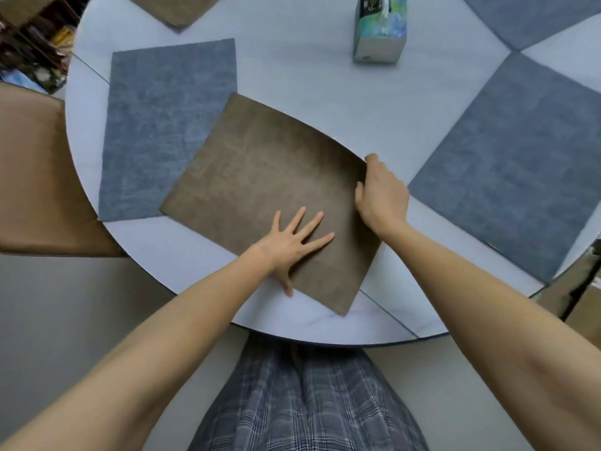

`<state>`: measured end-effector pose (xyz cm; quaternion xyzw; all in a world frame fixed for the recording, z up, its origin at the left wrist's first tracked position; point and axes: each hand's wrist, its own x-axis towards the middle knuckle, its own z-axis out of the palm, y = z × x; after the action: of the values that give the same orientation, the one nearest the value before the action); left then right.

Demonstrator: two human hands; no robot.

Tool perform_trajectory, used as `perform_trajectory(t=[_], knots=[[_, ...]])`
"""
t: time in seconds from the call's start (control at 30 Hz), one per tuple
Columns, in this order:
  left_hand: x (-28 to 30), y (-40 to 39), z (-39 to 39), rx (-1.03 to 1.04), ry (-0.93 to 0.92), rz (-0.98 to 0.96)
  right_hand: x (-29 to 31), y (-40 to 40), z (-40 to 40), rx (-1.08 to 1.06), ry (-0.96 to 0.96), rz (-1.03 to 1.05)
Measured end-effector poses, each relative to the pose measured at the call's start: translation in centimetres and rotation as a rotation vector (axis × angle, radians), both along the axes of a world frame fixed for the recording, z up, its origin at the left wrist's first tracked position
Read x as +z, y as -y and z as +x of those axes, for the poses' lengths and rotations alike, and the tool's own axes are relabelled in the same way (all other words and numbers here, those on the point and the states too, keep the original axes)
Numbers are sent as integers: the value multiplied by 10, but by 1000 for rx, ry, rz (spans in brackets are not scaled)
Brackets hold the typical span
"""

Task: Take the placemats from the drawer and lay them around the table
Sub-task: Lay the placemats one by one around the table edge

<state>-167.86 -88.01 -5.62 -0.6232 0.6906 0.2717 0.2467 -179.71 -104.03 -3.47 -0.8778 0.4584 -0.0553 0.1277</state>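
Where brown placemat overlaps blue placemat, tissue box stands clear

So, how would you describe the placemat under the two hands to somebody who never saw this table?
Start at the round white table and come to its near edge, closest to the person. The brown placemat lies there at a slant, with the left hand flat on it and the right hand gripping its right edge. Its far corner overlaps the blue-grey placemat; it is the only brown one being touched.

Both bare arms reach forward, left hand flat with fingers spread, right hand curled.
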Motion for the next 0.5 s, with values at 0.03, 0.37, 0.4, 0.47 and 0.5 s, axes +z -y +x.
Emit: perform_trajectory(t=[0.03, 0.37, 0.4, 0.47, 0.5], knots=[[-1, -2, 2, -5, -5, -4, -1, -2, -10, -126, 73, 63], [1, -10, 7, -33, -51, -29, -30, -96, -52, -751, 436, 794], [1, -14, 8, -37, -56, -43, -33, -110, -51, -782, 420, 785], [-1, -24, 8, -47, -57, -89, -35, -133, -49, -820, 401, 746], [-1, -31, 8, -51, -56, -111, -34, -139, -48, -807, 394, 706]])
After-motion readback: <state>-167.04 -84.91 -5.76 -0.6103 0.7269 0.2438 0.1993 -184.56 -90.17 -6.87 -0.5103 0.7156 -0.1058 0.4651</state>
